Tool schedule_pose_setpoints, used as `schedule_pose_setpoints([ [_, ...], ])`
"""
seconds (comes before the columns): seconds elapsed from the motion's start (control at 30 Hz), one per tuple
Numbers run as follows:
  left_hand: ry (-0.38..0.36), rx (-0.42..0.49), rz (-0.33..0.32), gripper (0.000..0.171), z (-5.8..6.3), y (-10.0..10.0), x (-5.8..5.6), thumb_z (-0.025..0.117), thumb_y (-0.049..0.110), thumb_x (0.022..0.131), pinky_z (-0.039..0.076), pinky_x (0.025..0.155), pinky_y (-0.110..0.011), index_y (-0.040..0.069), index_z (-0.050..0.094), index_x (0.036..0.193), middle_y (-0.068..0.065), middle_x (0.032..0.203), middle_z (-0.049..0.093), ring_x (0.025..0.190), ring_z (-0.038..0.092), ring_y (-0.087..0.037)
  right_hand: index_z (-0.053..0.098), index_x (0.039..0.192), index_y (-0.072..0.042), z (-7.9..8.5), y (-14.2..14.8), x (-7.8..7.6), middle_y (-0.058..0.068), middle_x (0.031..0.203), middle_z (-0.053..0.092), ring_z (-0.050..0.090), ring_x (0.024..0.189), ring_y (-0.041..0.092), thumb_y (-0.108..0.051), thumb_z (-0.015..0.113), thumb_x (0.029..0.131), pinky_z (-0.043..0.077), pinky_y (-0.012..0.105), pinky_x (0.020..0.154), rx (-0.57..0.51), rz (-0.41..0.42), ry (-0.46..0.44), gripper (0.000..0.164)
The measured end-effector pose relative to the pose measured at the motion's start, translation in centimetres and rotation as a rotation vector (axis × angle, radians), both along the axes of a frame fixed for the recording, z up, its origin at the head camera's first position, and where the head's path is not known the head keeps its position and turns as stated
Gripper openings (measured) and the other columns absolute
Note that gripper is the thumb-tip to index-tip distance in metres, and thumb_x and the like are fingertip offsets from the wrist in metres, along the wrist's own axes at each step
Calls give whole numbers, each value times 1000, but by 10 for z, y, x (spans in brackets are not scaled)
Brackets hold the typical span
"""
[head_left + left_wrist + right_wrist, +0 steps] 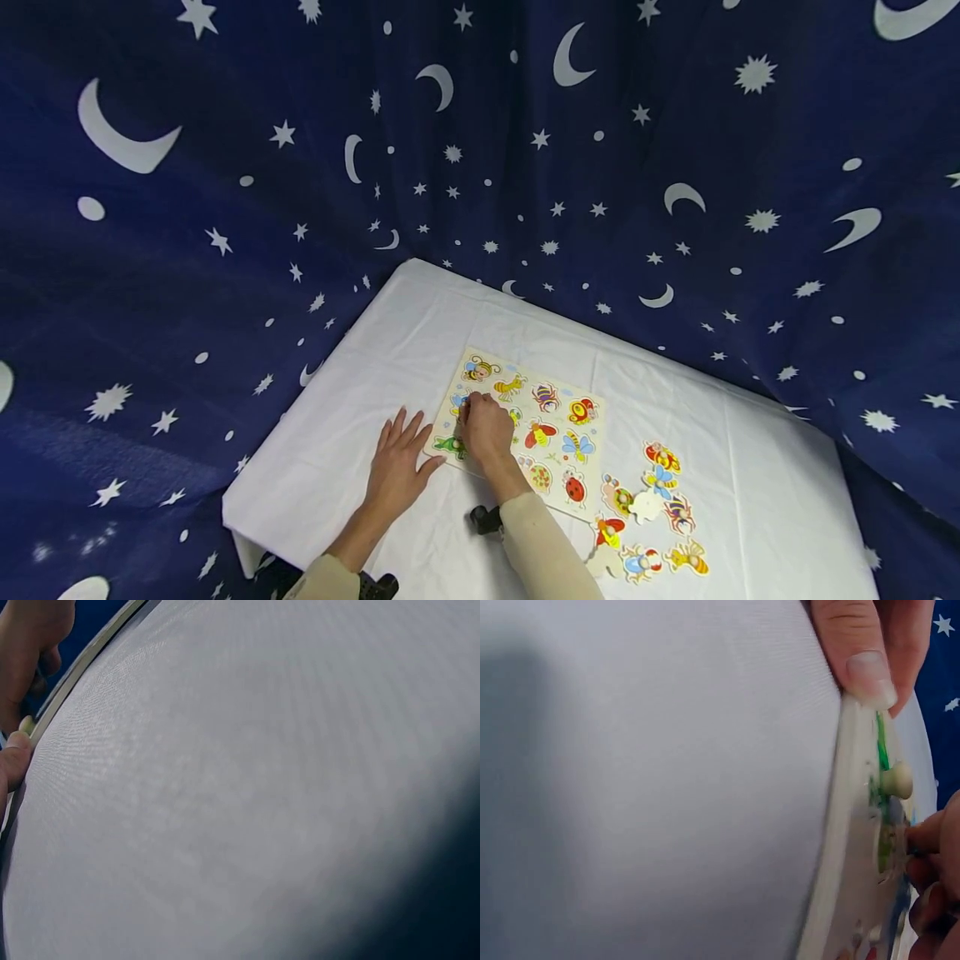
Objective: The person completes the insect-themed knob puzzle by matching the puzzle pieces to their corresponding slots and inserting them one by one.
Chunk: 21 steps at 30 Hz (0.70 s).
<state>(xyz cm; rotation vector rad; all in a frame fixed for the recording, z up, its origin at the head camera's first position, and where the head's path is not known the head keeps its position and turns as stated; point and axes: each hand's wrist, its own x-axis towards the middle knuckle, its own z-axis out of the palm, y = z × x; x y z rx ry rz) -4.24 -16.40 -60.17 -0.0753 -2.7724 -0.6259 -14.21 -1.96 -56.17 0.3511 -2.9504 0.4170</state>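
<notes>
Your right hand (486,425) is leaning over the left side of the board, its fingers curled down beside a blue bug picture (457,405); they are hiding the spot, so I cannot tell whether you are pinching a piece there. Your left hand (397,471) is lying flat with its fingers spread on the cloth, and its thumb (870,679) is resting on the board's near left corner, apparently steadying it.

You seem to be working on a single piece in its hollow. If you are seating it, the next move is calling for a small turn to match the outline, then a light push until it is lying flush.

Loose pieces (662,457) are lying in a cluster beside the board, off its right side, two of them showing plain pale backs. The puzzle board (564,419) is sitting flat in front of you, and a grasshopper piece (450,446) with a pale knob (897,780) is filling a place near your left thumb. Underneath, a white tablecloth (765,492) is covering the table; beyond, a starry blue curtain (637,158) is hanging.
</notes>
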Motion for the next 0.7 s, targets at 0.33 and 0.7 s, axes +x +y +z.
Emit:
schedule_pose_setpoints([
  [0.33,-28,14,-5,62,-1,7,0,70,50,84,23,119,-52,11,62,131,-10,148,49,146,32,-34,70,92,-15,3,15,3,1,77,71,66,62,19,-28,69,90,49,31,49,-29,29,-40,13],
  [0.7,-28,62,-13,62,3,-1,-1,74,45,83,20,119,-56,7,62,131,-14,148,49,146,30,-38,71,89,-13,5,37,-1,0,75,68,61,60,14,-22,64,92,47,27,50,-160,16,-6,12],
])
